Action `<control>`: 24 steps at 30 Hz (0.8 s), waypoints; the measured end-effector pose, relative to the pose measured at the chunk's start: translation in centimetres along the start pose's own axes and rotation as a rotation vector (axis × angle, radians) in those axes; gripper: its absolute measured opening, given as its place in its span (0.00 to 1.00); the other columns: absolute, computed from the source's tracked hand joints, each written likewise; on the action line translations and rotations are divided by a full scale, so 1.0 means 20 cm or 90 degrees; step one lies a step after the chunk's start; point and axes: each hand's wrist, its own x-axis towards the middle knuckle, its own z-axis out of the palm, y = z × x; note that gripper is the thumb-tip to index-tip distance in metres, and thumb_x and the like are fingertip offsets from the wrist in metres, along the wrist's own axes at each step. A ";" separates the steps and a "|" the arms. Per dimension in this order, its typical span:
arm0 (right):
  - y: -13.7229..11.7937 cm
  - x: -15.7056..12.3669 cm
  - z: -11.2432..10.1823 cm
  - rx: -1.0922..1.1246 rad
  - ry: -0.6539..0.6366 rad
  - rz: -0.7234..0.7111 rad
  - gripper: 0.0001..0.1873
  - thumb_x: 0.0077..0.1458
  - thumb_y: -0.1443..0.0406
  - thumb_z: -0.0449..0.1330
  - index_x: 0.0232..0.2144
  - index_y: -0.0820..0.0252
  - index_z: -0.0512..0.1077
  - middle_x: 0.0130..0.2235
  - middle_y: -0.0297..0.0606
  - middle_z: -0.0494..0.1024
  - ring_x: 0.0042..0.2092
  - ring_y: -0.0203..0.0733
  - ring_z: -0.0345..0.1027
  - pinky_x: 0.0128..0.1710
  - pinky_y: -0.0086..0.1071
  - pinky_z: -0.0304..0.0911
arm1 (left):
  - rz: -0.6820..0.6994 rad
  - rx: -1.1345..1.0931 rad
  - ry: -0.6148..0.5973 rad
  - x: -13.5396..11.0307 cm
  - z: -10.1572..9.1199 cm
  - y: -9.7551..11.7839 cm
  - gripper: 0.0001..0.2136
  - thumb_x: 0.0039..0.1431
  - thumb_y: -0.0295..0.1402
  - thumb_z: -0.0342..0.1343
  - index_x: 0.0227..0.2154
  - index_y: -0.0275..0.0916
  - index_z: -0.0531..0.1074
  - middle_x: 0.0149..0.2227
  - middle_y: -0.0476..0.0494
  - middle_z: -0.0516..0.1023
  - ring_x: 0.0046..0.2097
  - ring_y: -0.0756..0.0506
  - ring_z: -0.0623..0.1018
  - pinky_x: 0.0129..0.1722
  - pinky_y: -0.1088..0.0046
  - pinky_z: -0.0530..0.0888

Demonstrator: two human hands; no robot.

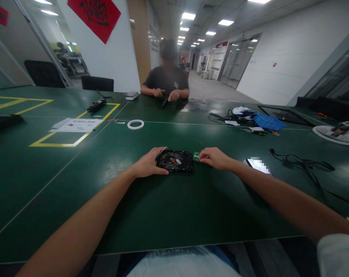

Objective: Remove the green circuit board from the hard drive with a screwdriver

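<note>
A black, shallow device casing lies on the green table in front of me, its inside facing up. Small metallic and orange-brown parts show in its middle; their kind is too small to tell. My left hand is closed around the casing's left end, thumb along the near edge and fingers at the far side. A thin, pale-edged strip sticks up by those fingers. Just past the casing's right end, my right hand pinches a small green circuit board. Whether the board touches the casing I cannot tell.
A phone-like device with a bright screen lies beside my right forearm, with black cables beyond. Farther off are a tape roll, papers, a blue tray and pliers-like tools. Across the table sits a person.
</note>
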 end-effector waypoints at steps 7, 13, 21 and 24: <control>0.12 0.00 -0.15 -0.085 0.057 0.085 0.09 0.62 0.65 0.57 0.39 0.61 0.76 0.43 0.44 0.79 0.44 0.44 0.71 0.45 0.32 0.62 | 0.000 0.006 -0.003 0.00 0.01 0.00 0.52 0.42 0.52 0.72 0.69 0.43 0.56 0.66 0.38 0.62 0.65 0.32 0.65 0.65 0.55 0.63; 0.42 -0.04 -0.28 -0.127 0.042 0.297 0.07 0.58 0.65 0.62 0.31 0.61 0.79 0.36 0.45 0.81 0.40 0.49 0.74 0.42 0.34 0.63 | -0.005 0.006 -0.010 0.00 0.00 0.01 0.52 0.42 0.53 0.71 0.69 0.45 0.55 0.66 0.38 0.62 0.65 0.32 0.65 0.65 0.53 0.64; 0.45 0.00 -0.21 -0.121 0.053 0.312 0.10 0.58 0.60 0.64 0.29 0.60 0.78 0.34 0.47 0.81 0.39 0.50 0.76 0.41 0.35 0.64 | 0.004 0.014 -0.002 0.00 0.00 0.02 0.50 0.43 0.53 0.70 0.68 0.43 0.56 0.66 0.37 0.62 0.66 0.32 0.64 0.66 0.55 0.62; 0.38 0.00 -0.23 -0.104 0.073 0.297 0.12 0.58 0.57 0.63 0.35 0.61 0.79 0.39 0.47 0.82 0.43 0.50 0.75 0.42 0.34 0.64 | 0.001 0.010 -0.002 0.00 0.00 0.02 0.51 0.43 0.52 0.71 0.68 0.44 0.56 0.66 0.38 0.62 0.66 0.32 0.65 0.65 0.55 0.63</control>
